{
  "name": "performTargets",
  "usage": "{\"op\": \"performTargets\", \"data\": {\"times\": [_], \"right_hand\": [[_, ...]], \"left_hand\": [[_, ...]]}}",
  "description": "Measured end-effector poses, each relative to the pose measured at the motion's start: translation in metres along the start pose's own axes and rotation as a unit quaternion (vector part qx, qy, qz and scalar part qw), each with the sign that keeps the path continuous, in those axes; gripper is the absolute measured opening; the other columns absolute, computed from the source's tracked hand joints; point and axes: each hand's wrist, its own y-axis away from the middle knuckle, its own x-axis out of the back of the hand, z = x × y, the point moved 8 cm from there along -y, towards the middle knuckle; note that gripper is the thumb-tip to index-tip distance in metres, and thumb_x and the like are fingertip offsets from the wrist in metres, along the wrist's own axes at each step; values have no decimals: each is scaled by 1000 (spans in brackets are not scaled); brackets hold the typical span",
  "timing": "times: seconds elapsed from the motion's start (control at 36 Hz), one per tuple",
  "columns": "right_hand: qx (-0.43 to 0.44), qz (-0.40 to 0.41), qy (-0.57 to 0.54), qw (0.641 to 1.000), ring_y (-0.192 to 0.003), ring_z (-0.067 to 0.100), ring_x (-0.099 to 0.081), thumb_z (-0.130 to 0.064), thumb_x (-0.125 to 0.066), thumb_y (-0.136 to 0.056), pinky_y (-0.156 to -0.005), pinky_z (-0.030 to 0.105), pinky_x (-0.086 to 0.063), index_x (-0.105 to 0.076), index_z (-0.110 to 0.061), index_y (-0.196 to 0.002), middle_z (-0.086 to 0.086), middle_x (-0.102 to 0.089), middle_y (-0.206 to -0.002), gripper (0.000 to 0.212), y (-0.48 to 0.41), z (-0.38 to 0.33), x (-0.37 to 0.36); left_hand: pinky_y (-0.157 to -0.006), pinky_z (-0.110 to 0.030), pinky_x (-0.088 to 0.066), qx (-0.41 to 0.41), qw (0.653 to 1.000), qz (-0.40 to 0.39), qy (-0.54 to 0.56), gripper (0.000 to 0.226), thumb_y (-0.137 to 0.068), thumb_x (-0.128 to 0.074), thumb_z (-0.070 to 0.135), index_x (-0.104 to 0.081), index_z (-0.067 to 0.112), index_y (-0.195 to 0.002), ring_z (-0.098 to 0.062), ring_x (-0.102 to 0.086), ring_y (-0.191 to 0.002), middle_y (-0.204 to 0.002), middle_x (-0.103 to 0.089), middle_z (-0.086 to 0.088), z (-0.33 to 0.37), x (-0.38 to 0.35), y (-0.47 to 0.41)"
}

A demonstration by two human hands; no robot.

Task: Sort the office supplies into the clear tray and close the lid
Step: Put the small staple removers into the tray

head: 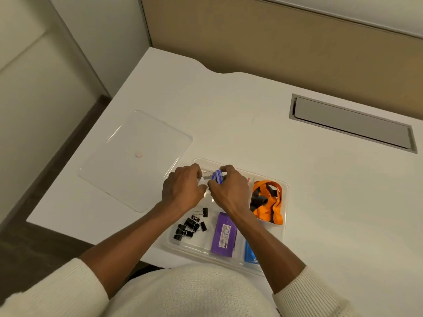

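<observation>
Head view, white desk (pixel 297 179) by beige partition (pixel 297 49), both hands' fingers (pixel 225 171) pinching blue box (pixel 218 176) over clear tray (pixel 285 202)

Clear tray (pixel 284 227): transparent glossy plastic. Lid (pixel 135 156), left of tray: same clear plastic, smooth, sheened. Binder clips (pixel 190 226) in tray: matt black metal. Lanyard (pixel 270 202) in tray: orange woven cloth. Desk (pixel 297 179) beneath tray: smooth matt white.

Both hands (pixel 206 188) crowd the tray's (pixel 285 227) far compartments; bare desk (pixel 320 191) lies open to its right.
</observation>
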Motion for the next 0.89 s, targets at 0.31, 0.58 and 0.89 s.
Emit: {"op": "performTargets", "data": {"times": [0.31, 0.58, 0.89], "right_hand": [[27, 25, 76, 996, -90, 19, -69, -40, -65, -96, -72, 25, -46, -73, -11, -119, 5, -78, -108, 38, 8, -15, 6], [57, 27, 88, 994, -82, 16, -69, -35, -66, -95, -67, 25, -46, -77, -18, -99, -2, -78, -95, 21, 9, -37, 4], [87, -50, 5, 995, -83, 14, -71, -29, -75, -86, -76, 29, -55, -75, -18, -107, -6, -77, -93, 24, -2, -90, -54]], "left_hand": [[-70, -31, -48, -24, 999, -4, -38, 48, -90, -78, 49, -62, 23, -126, -25, -72, -99, -113, -76, -2, -5, 11, 0], [-81, -38, -60, 67, 997, 14, 46, 34, -83, -86, 44, -75, 24, -107, -24, -74, -93, -93, -79, 5, -62, 57, -12], [-73, -33, -52, 112, 990, 85, 28, 35, -88, -82, 44, -75, 15, -106, -30, -74, -93, -104, -80, -8, -146, 101, -50]]}}
